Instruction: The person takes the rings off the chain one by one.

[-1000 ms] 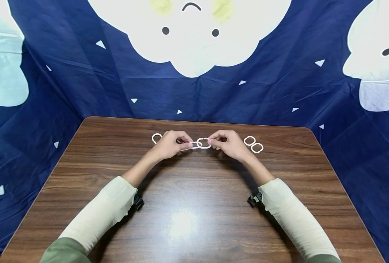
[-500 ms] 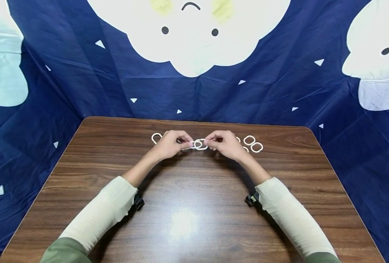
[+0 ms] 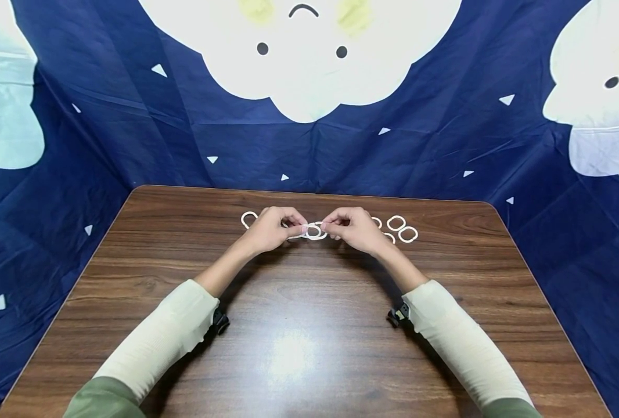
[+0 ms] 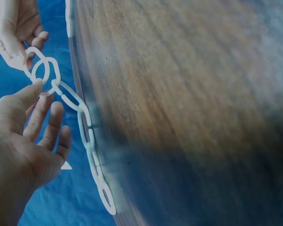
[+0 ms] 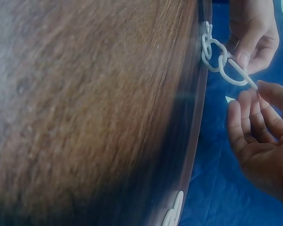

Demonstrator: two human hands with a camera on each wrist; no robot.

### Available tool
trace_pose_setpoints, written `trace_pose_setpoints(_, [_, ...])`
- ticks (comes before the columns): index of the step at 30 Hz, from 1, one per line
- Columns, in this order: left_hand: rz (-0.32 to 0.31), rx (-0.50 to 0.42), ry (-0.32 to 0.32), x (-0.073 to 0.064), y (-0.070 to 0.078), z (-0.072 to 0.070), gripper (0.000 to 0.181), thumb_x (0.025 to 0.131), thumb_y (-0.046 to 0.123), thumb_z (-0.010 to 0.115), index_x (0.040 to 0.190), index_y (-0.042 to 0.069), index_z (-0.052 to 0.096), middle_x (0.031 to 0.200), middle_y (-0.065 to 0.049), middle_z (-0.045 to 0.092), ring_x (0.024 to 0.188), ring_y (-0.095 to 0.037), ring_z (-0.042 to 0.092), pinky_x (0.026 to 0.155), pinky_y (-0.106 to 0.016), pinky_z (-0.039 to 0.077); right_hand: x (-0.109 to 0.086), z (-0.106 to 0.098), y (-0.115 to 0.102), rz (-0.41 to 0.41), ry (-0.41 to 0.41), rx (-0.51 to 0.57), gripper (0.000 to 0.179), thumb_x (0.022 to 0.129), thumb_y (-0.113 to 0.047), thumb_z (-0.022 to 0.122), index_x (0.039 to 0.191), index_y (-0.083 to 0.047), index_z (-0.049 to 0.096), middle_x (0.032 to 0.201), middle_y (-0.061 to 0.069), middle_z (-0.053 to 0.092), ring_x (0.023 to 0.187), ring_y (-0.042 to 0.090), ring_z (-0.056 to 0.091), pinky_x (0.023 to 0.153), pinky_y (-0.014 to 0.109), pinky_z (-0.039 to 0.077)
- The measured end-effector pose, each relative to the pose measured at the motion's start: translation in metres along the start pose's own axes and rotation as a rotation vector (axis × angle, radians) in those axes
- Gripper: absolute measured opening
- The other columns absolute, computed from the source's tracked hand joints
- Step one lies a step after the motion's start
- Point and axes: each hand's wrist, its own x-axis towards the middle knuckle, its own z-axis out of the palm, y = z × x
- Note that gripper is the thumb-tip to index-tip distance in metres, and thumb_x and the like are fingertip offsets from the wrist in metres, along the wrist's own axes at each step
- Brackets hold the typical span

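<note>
A blue curtain point(image 3: 184, 139) with white clouds starts at the far left and runs behind the brown table point(image 3: 267, 284) to the right side. The left sleeve point(image 3: 155, 331), green with a pale cuff, reaches in from the lower left, a black camera at its wrist.

Near the table's far edge, the chain point(image 4: 92, 141) of white links begins with an end link just left of the left hand point(image 3: 272, 231), which partly hides the links from above. That hand's thumb and finger are clamped on the chain's right end, its other fingers loosely bent.

Between the hands, a white ring point(image 5: 233, 83) overlaps the chain's end link; I can't tell whether the two are hooked together. The right hand point(image 3: 359, 229) pinches the ring from the right, thumb against finger.

Just beyond that hand are four loose links point(image 3: 402, 229) on the table, two partly hidden by it, the outer two side by side. The right sleeve point(image 3: 466, 342) slants down to the lower right, green above its pale cuff.
</note>
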Motion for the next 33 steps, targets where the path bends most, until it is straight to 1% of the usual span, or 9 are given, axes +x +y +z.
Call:
trace_pose_setpoints(3, [0.005,0.005,0.000,0.000,0.000,0.000,0.008,0.103,0.016,0.084,0.107,0.009,0.084,0.102,-0.008,0.083,0.084,-0.017,0.072,0.070,-0.026,0.058,0.001,0.001,0.000,0.006,-0.008,-0.007,0.015,0.103,-0.016,0.083,0.109,-0.002,0.085,0.088,0.016,0.079,0.078,0.027,0.073,0.062,0.022,0.053])
trace_pose_setpoints(9, [0.005,-0.009,-0.009,-0.001,0.002,0.001,0.009,0.103,0.018,0.084,0.108,0.010,0.084,0.101,-0.008,0.083,0.082,-0.026,0.074,0.066,-0.027,0.058,0.003,0.003,-0.002,0.041,-0.036,-0.028,0.014,0.105,-0.015,0.080,0.110,-0.003,0.085,0.093,0.019,0.081,0.076,0.017,0.071,0.064,0.023,0.055])
trace_pose_setpoints(11, [0.008,-0.005,-0.009,-0.001,0.003,0.001,0.009,0.103,0.018,0.084,0.107,0.010,0.085,0.101,-0.007,0.083,0.084,-0.024,0.074,0.069,-0.028,0.059,0.003,0.003,-0.003,0.050,-0.039,-0.033,0.015,0.104,-0.015,0.080,0.110,-0.003,0.085,0.095,0.019,0.082,0.075,0.016,0.071,0.064,0.023,0.055])
trace_pose_setpoints(16, [0.024,0.026,-0.008,0.000,0.002,0.001,0.009,0.102,0.018,0.085,0.108,0.011,0.086,0.100,-0.004,0.083,0.091,-0.019,0.072,0.083,-0.032,0.057,0.004,0.005,-0.006,0.050,-0.034,-0.053,0.014,0.104,-0.017,0.080,0.109,-0.005,0.086,0.091,0.013,0.081,0.074,0.013,0.069,0.064,0.023,0.055])
trace_pose_setpoints(20, [0.041,0.035,-0.017,0.000,0.001,0.001,0.010,0.102,0.017,0.084,0.110,0.011,0.086,0.100,-0.005,0.080,0.095,-0.022,0.073,0.086,-0.034,0.057,0.005,0.007,-0.007,0.048,-0.029,-0.061,0.013,0.103,-0.016,0.080,0.107,-0.006,0.087,0.084,0.006,0.079,0.074,0.013,0.068,0.065,0.029,0.061])
trace_pose_setpoints(23, [0.061,0.046,-0.024,0.000,0.001,0.002,0.010,0.103,0.016,0.083,0.111,0.011,0.086,0.101,-0.005,0.077,0.097,-0.021,0.071,0.087,-0.033,0.055,0.005,0.008,-0.009,0.052,-0.030,-0.065,0.012,0.103,-0.016,0.079,0.106,-0.007,0.087,0.079,0.001,0.077,0.073,0.012,0.068,0.064,0.033,0.062])
trace_pose_setpoints(24, [0.071,0.057,-0.023,0.000,0.001,0.002,0.009,0.103,0.016,0.083,0.110,0.012,0.086,0.101,-0.004,0.076,0.098,-0.019,0.068,0.088,-0.032,0.052,0.005,0.008,-0.010,0.056,-0.031,-0.064,0.013,0.103,-0.016,0.079,0.106,-0.007,0.087,0.078,0.000,0.076,0.072,0.012,0.068,0.063,0.030,0.061])
trace_pose_setpoints(30, [0.095,0.060,-0.027,-0.001,-0.002,0.005,0.007,0.104,0.013,0.081,0.108,0.007,0.083,0.102,-0.006,0.072,0.087,-0.016,0.068,0.078,-0.028,0.056,0.006,0.010,-0.012,0.062,-0.035,-0.073,0.014,0.103,-0.015,0.078,0.106,-0.005,0.087,0.083,0.006,0.080,0.071,0.008,0.068,0.063,0.027,0.060])
trace_pose_setpoints(33, [0.108,0.075,-0.019,0.000,-0.004,0.006,0.006,0.105,0.013,0.080,0.107,0.007,0.082,0.103,-0.007,0.072,0.090,-0.016,0.067,0.081,-0.027,0.054,0.006,0.011,-0.013,0.059,-0.029,-0.087,0.014,0.103,-0.015,0.078,0.107,-0.005,0.087,0.086,0.007,0.082,0.071,0.009,0.069,0.065,0.027,0.061])
